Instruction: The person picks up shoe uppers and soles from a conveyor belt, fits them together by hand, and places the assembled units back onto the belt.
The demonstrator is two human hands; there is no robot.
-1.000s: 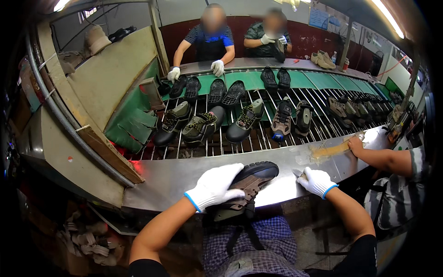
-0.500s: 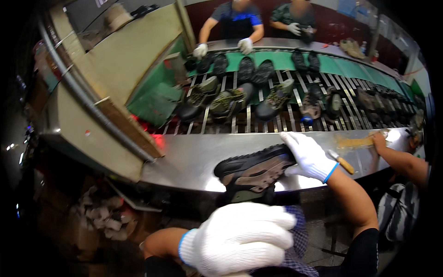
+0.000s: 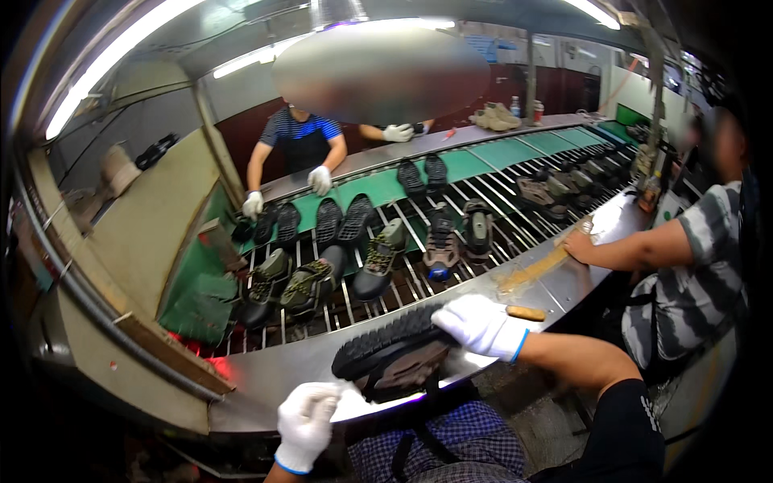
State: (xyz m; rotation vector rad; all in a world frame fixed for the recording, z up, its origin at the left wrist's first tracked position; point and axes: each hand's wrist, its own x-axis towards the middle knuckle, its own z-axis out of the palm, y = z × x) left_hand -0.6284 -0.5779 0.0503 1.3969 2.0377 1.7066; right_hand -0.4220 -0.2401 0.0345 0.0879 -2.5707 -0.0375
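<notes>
My right hand (image 3: pixel 483 327), in a white knitted glove, grips one end of a brown and black shoe (image 3: pixel 412 366). The shoe lies tipped on its side at the metal ledge, with its black lugged sole (image 3: pixel 386 342) turned up and away from me. Close to the shoe's other end is my gloved left hand (image 3: pixel 304 427), its fingers curled together and slightly blurred. Whatever those fingers may pinch cannot be made out. Just beyond my right hand lies a tool with a wooden handle (image 3: pixel 525 312), its other end hidden behind the glove.
A slatted conveyor (image 3: pixel 411 282) carries several shoes (image 3: pixel 378 259) and, on its green far strip, loose soles (image 3: pixel 342 219). Across it, a gloved co-worker (image 3: pixel 302 153) handles soles, with another beside. At right, a person in a striped shirt (image 3: pixel 692 258) rests a hand on the ledge (image 3: pixel 274 378).
The view has swung up and right. My left hand has gone from close in front of me to beside the shoe. The shoe, still in my right hand, shows more of its sole.
</notes>
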